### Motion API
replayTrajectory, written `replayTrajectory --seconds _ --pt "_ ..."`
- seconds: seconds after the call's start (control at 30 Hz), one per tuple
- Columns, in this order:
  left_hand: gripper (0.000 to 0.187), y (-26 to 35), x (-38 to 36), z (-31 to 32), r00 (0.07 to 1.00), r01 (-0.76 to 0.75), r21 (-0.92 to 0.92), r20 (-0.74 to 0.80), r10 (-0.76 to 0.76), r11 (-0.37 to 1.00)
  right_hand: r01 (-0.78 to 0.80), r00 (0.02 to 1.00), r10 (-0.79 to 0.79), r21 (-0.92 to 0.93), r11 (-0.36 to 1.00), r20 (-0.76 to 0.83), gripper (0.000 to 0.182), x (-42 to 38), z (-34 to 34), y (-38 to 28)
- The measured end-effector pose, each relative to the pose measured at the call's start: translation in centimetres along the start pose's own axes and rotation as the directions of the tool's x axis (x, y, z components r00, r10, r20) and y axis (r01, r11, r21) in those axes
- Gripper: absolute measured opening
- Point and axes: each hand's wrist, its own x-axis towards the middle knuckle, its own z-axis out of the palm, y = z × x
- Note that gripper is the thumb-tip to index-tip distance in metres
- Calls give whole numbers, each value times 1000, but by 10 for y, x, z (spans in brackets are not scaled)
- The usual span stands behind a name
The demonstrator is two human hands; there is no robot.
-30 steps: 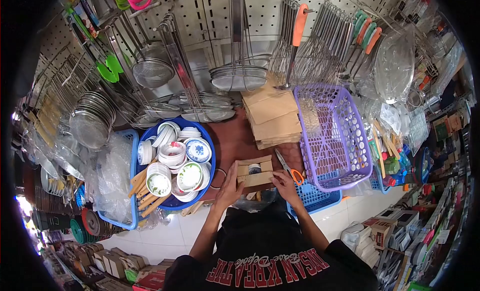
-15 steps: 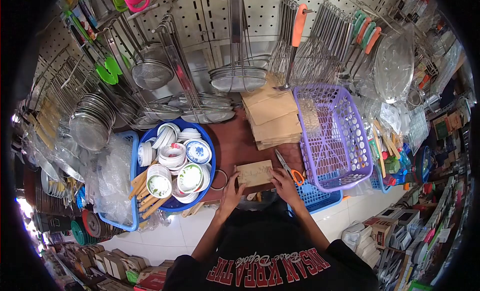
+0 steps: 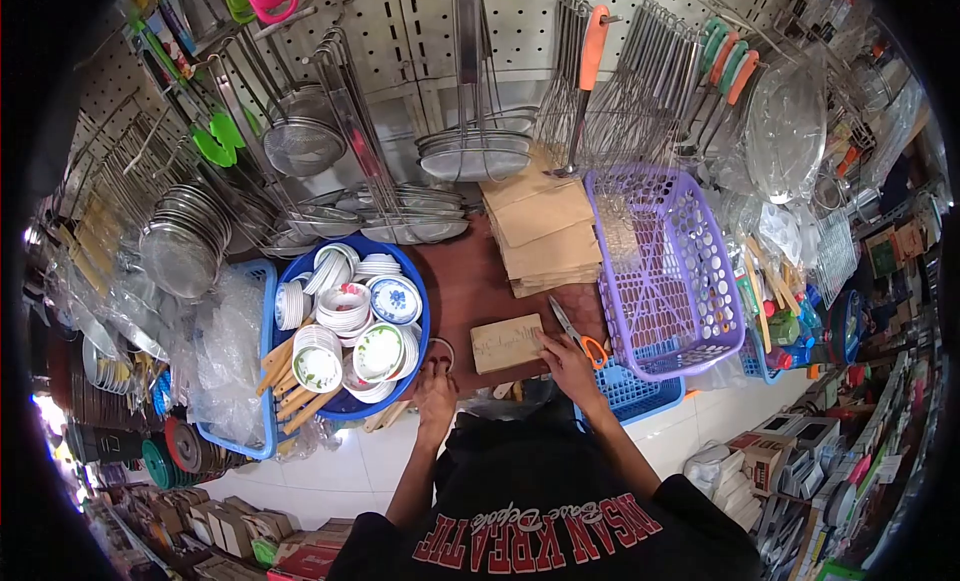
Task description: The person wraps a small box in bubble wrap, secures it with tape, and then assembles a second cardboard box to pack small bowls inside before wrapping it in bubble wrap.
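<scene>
A small brown paper packet (image 3: 506, 344) with handwriting on its upper face lies near the front edge of the table. My right hand (image 3: 568, 369) grips its right end, the fingertips over the top. To the left, my left hand (image 3: 436, 393) is at a thin ring (image 3: 447, 351) that looks like a narrow roll of tape. Its fingers are curled at the ring's near side, partly hiding it. Beside my right hand lie scissors (image 3: 592, 353) with orange handles, their blades pointing away from me.
A blue basin (image 3: 427, 331) of stacked patterned bowls stands on the left. Flat brown paper packets (image 3: 545, 231) are piled behind, beside a purple basket (image 3: 640, 356). Below that is a blue basket (image 3: 640, 401). Strainers (image 3: 305, 146) and whisks (image 3: 640, 111) hang from the pegboard.
My left hand has let go of the packet's left end and moved left to the ring, which has shifted slightly. My right hand stays at the packet.
</scene>
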Motion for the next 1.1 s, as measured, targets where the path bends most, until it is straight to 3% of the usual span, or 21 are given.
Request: replayTrajectory --seconds 0.03,0.13,0.23,0.33,0.5,0.57,0.6,0.67,0.7,0.8,0.93,1.03,1.1 --pt "34 -3 -1 3 998 -37 35 -44 38 999 -13 1000 13 8 1000 17 40 0 1 1" --pt "28 7 8 -11 999 -11 -47 42 13 999 -50 998 49 13 999 41 40 0 -1 1" --pt "22 49 21 -68 924 302 -227 307 -226 926 -39 999 39 -21 999 -11 40 2 -4 -12" --pt "18 77 22 -114 952 293 -510 236 -196 808 28 995 -36 -84 996 -94 41 2 -4 -18" --pt "19 119 20 -167 997 55 -697 -5 -82 715 88 968 -120 -149 985 -221 41 12 -25 -55" --pt "20 127 18 -172 994 -65 -731 -110 -22 680 113 969 -100 49 992 -226 39 14 -36 -79" --pt "21 132 16 -174 996 -43 -784 -79 -30 620 124 970 -88 148 981 -227 38 14 -43 -90" --pt "22 142 14 -179 999 5 -873 -15 -37 487 94 994 -67 351 932 -90 34 12 -64 -115" --pt "24 143 13 -174 995 -94 -860 -97 22 501 68 998 -65 445 893 -20 33 11 -74 -126" --pt "25 157 13 -183 995 -93 -889 -73 63 447 179 965 -257 610 772 42 30 7 -98 -147" --pt "24 170 19 -189 980 -181 -872 -120 160 455 149 963 -264 714 684 52 31 -6 -103 -156" --pt "21 174 24 -199 950 -284 -782 -154 270 555 143 969 -245 756 638 24 28 -10 -102 -158" --pt "19 176 23 -201 948 -272 -774 -116 295 571 124 975 -220 787 605 16 26 -12 -103 -159"
